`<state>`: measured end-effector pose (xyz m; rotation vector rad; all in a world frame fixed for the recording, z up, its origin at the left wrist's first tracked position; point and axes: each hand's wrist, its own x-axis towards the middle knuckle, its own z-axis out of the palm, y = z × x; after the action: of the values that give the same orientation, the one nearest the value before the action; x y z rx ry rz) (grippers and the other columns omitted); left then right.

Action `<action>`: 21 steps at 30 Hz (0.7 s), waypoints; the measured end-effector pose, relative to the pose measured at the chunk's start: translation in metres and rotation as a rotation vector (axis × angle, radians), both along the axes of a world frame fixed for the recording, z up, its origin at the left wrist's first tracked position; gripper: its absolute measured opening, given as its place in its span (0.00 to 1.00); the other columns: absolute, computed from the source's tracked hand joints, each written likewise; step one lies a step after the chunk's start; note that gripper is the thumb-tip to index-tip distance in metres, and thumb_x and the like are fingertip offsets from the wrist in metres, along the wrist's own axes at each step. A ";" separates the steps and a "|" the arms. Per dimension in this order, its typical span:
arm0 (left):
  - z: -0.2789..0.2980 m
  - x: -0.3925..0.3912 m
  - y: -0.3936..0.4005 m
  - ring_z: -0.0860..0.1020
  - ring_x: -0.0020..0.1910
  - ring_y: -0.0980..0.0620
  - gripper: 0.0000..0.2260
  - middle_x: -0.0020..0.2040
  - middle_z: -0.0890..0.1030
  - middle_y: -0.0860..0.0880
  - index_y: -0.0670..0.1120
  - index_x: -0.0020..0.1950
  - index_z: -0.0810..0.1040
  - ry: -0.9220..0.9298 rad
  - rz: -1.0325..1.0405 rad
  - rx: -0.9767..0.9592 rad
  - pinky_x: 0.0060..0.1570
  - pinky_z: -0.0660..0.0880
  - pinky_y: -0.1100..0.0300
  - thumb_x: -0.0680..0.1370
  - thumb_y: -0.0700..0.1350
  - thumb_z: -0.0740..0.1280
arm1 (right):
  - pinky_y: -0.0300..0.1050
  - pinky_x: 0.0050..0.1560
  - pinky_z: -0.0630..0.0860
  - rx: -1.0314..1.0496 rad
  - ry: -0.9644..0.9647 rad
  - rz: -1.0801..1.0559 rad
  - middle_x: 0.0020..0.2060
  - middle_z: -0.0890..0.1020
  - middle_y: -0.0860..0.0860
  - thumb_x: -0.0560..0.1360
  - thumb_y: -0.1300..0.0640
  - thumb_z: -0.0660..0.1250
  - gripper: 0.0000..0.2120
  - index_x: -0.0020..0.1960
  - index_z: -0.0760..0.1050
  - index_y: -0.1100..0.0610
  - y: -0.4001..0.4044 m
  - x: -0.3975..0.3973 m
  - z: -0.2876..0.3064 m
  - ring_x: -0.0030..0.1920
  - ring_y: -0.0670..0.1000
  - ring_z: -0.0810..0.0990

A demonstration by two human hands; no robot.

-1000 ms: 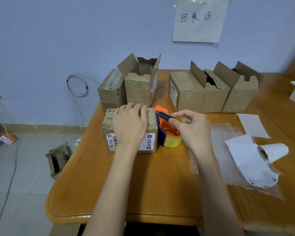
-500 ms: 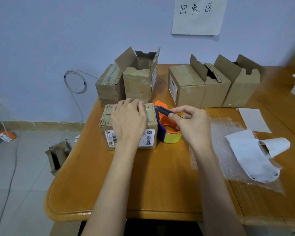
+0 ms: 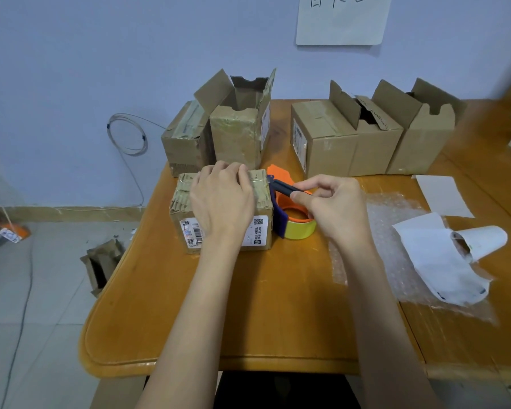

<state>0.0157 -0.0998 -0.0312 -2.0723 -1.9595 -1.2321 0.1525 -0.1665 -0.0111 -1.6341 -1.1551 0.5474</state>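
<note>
On the desk, seen from the head camera, stand six cardboard boxes: five in a back row, three of them with flaps up, and one small box, taped shut, in front of the row's left end, near the middle of the desk. The left hand lies palm down on the small box, its fingers curled over the far top edge and gripping it. The right hand pinches one slim dark blue tool between thumb and fingers; the tool's tip points at the box's upper right edge, and whether it touches cannot be told. One tape dispenser, orange and blue with a yellow roll, stands against the box's right side, under the right hand. To the right lie one sheet of bubble wrap and two papers, one flat, one curled on the wrap. A seventh box lies on the floor, one looped cable hangs on the wall, and one sign hangs above. Compared with a second ago, both hands keep their holds and places, while the sign has slid up so its top is now cut off.
</note>
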 end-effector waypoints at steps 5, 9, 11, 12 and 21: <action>-0.001 0.001 -0.001 0.78 0.51 0.48 0.16 0.47 0.83 0.49 0.50 0.49 0.85 -0.007 0.019 0.001 0.48 0.71 0.54 0.81 0.48 0.57 | 0.45 0.36 0.74 -0.015 -0.026 0.028 0.26 0.78 0.55 0.69 0.59 0.76 0.03 0.43 0.84 0.54 0.003 0.006 0.005 0.29 0.50 0.73; -0.001 0.001 -0.001 0.78 0.51 0.48 0.16 0.48 0.83 0.50 0.50 0.50 0.85 -0.006 0.023 0.003 0.49 0.70 0.54 0.81 0.49 0.56 | 0.44 0.35 0.71 -0.027 -0.017 0.036 0.24 0.76 0.52 0.68 0.60 0.76 0.04 0.42 0.84 0.56 0.002 0.006 0.006 0.28 0.50 0.72; -0.001 0.002 -0.001 0.78 0.51 0.48 0.17 0.48 0.83 0.50 0.50 0.50 0.85 -0.012 0.025 0.008 0.48 0.70 0.53 0.81 0.49 0.56 | 0.42 0.34 0.70 -0.035 -0.017 0.045 0.24 0.75 0.51 0.69 0.60 0.76 0.04 0.43 0.84 0.56 0.000 0.006 0.007 0.28 0.49 0.72; -0.001 0.002 -0.002 0.78 0.51 0.49 0.17 0.48 0.83 0.50 0.50 0.50 0.85 -0.016 0.024 0.008 0.49 0.71 0.53 0.81 0.49 0.56 | 0.42 0.34 0.69 -0.041 -0.024 0.051 0.24 0.75 0.50 0.69 0.60 0.76 0.04 0.43 0.84 0.56 -0.001 0.007 0.008 0.27 0.49 0.71; -0.001 0.002 -0.001 0.77 0.52 0.51 0.17 0.48 0.83 0.52 0.52 0.50 0.85 -0.051 0.012 0.007 0.48 0.70 0.56 0.81 0.49 0.56 | 0.42 0.33 0.69 -0.078 -0.069 0.088 0.24 0.74 0.50 0.69 0.60 0.76 0.03 0.43 0.83 0.56 -0.005 0.006 0.017 0.26 0.48 0.70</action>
<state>0.0177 -0.1010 -0.0324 -2.0431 -1.9829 -1.3002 0.1585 -0.1718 0.0056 -1.6861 -1.2754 0.6024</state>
